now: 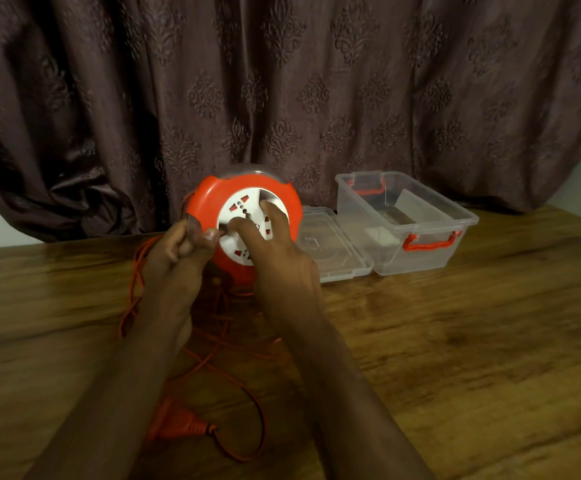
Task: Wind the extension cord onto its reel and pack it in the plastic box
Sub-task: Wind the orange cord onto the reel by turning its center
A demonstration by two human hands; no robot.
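A round orange reel (282, 199) with a white socket face stands upright on the wooden table (455, 341). My left hand (174, 258) grips the reel's left rim, thumb against the white face. My right hand (275, 251) lies on the white face with fingers spread over the sockets, one fingertip in a recess near the top. Loose orange cord (247, 393) trails over the table toward me and ends in an orange plug (178, 422). The clear plastic box (417, 223) with orange handles stands open to the right of the reel.
The box's clear lid (334, 251) lies flat between the reel and the box. A dark patterned curtain (282, 98) hangs right behind the table's far edge. Bare wood stretches across the table's right half.
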